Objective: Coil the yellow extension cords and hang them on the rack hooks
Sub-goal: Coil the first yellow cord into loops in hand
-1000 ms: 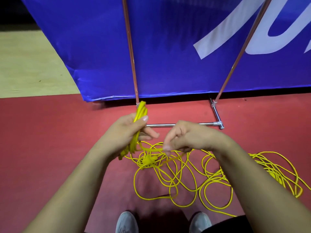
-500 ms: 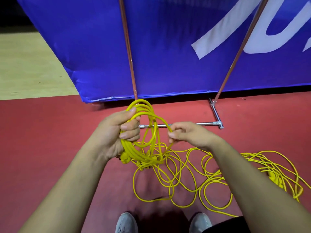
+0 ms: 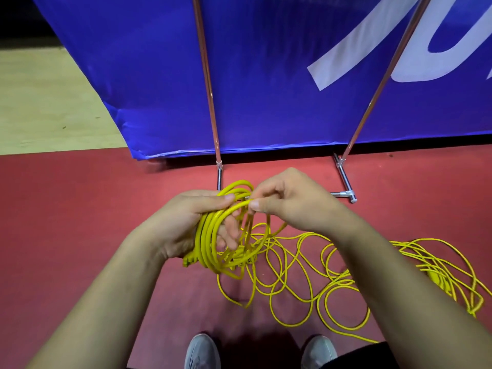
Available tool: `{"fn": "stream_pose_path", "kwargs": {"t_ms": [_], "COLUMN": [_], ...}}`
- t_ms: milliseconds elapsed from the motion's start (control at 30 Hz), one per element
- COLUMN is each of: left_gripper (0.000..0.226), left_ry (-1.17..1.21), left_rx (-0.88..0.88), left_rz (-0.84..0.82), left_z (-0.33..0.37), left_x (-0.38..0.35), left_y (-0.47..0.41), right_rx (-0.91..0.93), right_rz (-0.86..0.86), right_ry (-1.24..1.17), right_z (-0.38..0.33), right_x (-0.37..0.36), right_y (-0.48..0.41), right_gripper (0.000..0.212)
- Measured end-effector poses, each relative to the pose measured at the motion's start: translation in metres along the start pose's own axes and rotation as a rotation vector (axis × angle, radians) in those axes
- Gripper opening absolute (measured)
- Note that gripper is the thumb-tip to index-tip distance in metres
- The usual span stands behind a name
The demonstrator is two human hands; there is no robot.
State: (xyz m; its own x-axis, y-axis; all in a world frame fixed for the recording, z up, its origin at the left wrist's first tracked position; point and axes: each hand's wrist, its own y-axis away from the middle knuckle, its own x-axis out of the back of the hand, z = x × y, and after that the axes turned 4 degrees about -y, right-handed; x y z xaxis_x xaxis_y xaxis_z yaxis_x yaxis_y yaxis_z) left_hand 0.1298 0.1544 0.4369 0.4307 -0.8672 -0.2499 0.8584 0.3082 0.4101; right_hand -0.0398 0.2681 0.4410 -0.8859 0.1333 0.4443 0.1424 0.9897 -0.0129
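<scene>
My left hand (image 3: 183, 225) grips a bundle of several coiled loops of yellow extension cord (image 3: 213, 241), thumb on top and fingers passed through the loops. My right hand (image 3: 287, 201) pinches one strand of the same cord at the top of the coil, right beside my left thumb. The uncoiled cord (image 3: 306, 278) lies in loose tangled loops on the red floor below and to the right. A second heap of yellow cord (image 3: 442, 275) lies at the far right, partly hidden by my right forearm. The rack's hooks are out of view.
The rack's metal base (image 3: 343, 193) and two slanted poles (image 3: 210, 107) stand just beyond my hands, in front of a blue banner (image 3: 266, 75). Pale wooden floor (image 3: 40, 107) lies at the back left. My two grey shoes (image 3: 202, 352) show at the bottom edge.
My right hand has moved left and up, bringing a strand onto the coil in my left hand. The coil has gained a loop and my hands now meet.
</scene>
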Motion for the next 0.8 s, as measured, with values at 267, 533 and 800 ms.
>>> {"fn": "stream_pose_path", "kwargs": {"t_ms": [267,533,800], "left_gripper": [0.029,0.021,0.025], "left_ry": [0.276,0.006,-0.006], "left_rx": [-0.107,-0.023,0.016], "left_rz": [-0.125,0.091,0.107], "left_z": [0.007,0.007,0.0], "left_x": [0.005,0.017,0.019], "left_y": [-0.003,-0.001,-0.003], "right_rx": [-0.095,-0.199,-0.052], "right_rz": [-0.167,0.13,0.112], "right_ry": [-0.204,-0.391,-0.079], "right_z": [0.053,0.096,0.044], "right_x": [0.001,0.005,0.001], "right_y": [-0.004,-0.003,-0.008], "right_gripper": [0.012,0.016,0.012]}}
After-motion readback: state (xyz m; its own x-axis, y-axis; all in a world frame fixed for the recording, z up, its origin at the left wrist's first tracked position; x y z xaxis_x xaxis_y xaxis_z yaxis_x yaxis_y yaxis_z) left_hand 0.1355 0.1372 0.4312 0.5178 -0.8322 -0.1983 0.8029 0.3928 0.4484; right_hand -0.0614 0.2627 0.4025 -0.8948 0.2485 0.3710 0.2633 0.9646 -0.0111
